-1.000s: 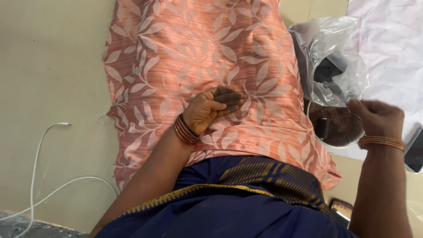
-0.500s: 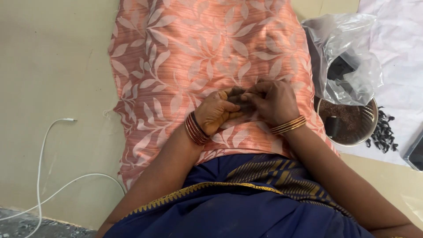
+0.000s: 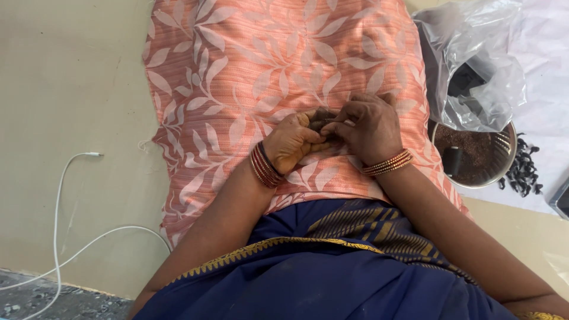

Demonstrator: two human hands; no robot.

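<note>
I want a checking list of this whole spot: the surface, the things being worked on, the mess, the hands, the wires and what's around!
Surface: peach leaf-patterned cloth spread over a beige floor.
Job's things: small dark lump, pinched between both hands over the cloth.
Clutter: round steel bowl of brown grains; crumpled clear plastic bag; heap of black bits on a white sheet.
Grippers: left hand and right hand meet, fingertips closed on the lump.
Cables: white cable lies on the floor, away from the cloth.
Surroundings: dark blue garment with yellow border.

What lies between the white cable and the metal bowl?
In the head view, the orange leaf-print cloth lies between the white cable and the metal bowl, with both hands on it.
</note>
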